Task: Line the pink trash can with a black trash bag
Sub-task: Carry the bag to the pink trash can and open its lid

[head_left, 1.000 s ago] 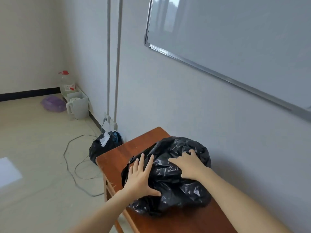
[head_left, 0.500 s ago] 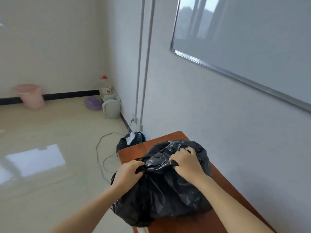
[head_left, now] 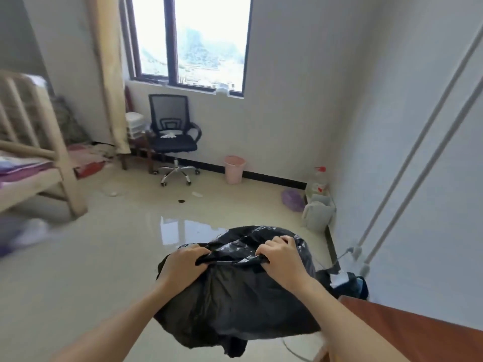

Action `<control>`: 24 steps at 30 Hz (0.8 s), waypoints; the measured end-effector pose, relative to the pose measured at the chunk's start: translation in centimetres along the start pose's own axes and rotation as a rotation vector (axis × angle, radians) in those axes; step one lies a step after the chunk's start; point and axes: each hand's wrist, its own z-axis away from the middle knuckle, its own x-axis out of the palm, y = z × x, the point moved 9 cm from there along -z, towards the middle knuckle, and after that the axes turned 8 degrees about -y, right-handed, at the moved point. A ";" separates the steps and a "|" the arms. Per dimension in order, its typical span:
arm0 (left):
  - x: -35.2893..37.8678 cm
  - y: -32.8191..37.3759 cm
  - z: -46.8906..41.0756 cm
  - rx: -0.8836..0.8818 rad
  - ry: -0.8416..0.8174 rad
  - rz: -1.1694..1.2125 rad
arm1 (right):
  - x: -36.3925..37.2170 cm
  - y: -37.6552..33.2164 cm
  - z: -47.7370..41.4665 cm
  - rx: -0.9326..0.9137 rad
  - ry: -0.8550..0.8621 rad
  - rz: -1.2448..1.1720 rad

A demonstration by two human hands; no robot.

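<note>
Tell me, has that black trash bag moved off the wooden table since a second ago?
Yes. The black trash bag, gripped by the left hand and right hand, now hangs over the floor, left of the wooden table, instead of resting on it.

Crumpled black trash bag [head_left: 235, 296] hangs bunched in mid-air; empty pink trash can [head_left: 234, 169] stands upright against the far wall.

Bedroom: bed frame [head_left: 39, 163], office chair [head_left: 172, 131].
</note>
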 end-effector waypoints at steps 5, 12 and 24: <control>-6.0 -8.4 0.5 -0.041 0.073 -0.043 | 1.3 -7.5 -7.4 -0.052 0.011 0.010; -10.1 -17.4 -1.0 -0.010 0.049 -0.051 | 4.7 -14.1 -14.6 0.005 -0.071 -0.023; -10.5 -24.7 -13.8 0.038 -0.040 -0.059 | 12.3 -12.2 -25.7 -0.040 -0.114 -0.048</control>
